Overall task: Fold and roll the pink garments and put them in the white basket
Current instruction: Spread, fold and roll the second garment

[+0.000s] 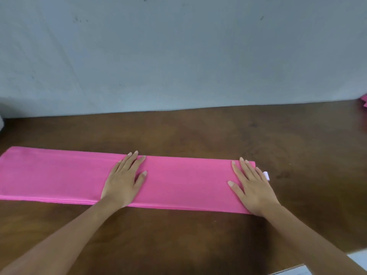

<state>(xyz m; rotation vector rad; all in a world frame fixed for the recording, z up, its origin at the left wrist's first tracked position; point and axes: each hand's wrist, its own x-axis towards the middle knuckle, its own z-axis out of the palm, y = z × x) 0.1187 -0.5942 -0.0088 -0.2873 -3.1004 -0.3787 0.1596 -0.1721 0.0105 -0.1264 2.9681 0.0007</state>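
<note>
1. Laid flat across the brown wooden desk (198,132): one pink garment (59,175), folded into a long, narrow strip, running from the left edge of view to just right of centre, slightly skewed, right end nearer the person.
2. Along the near long side of the strip, stacked layer edges; on top, smooth cloth with faint lengthwise creases toward the far side.
3. Pressed palm-down on the middle of the strip: the left hand (124,181), fingers (131,161) straight and slightly spread, tips reaching the far edge of the cloth, thumb out to the right, nothing gripped.
4. Pressed palm-down on the right end of the strip: the right hand (253,188), fingers (243,168) straight and a little apart, thumb pointing left, little-finger side along the short end of the cloth, nothing pinched or curled round.
5. Just past that right end, beside the right little finger: a small white tag (266,175), right against the cloth; cannot tell whether attached.
6. At the far right edge of view, by the back of the desk: a scrap of another pink piece (364,100), mostly cut off, well apart from the strip.
7. Behind the desk, a pale grey-blue wall (178,46) with a few dark specks.
</note>
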